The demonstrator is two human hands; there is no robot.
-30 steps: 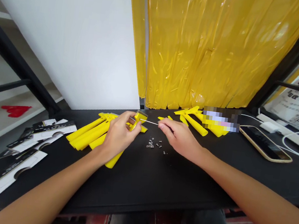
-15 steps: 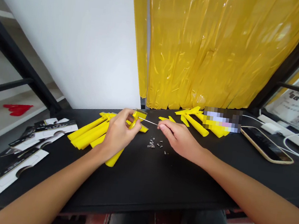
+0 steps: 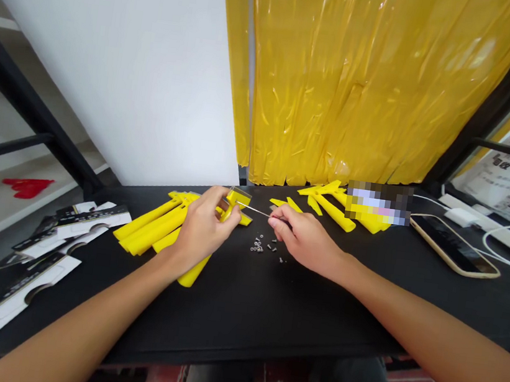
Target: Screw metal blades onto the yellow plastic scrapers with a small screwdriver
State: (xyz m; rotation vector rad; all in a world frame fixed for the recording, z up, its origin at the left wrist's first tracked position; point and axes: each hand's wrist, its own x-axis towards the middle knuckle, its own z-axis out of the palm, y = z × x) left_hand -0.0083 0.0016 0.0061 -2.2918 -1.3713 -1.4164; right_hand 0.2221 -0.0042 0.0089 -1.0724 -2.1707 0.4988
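Observation:
My left hand [image 3: 207,216] is closed around a yellow T-shaped scraper [image 3: 194,274], its wide head up and its handle slanting down toward me. A thin translucent strip shows along the head's top edge. In my right hand [image 3: 303,232] is a thin-shafted screwdriver [image 3: 257,210], its dark handle mostly hidden by my fingers. The shaft points left, and its tip meets the scraper's head. Small screws and nuts [image 3: 258,245] lie loose on the black table [image 3: 238,320] below the shaft.
More yellow scrapers [image 3: 150,221] are piled at left, beside printed cards [image 3: 22,295]. Behind my right hand lie yellow scraper parts [image 3: 337,211]. A phone [image 3: 454,245] and a white power strip [image 3: 498,229] with cables sit at right. A yellow plastic curtain [image 3: 358,85] hangs behind.
My right hand's fingers have shifted their grip on the screwdriver, and more of its dark handle shows. The scraper stays in my left hand, almost unmoved.

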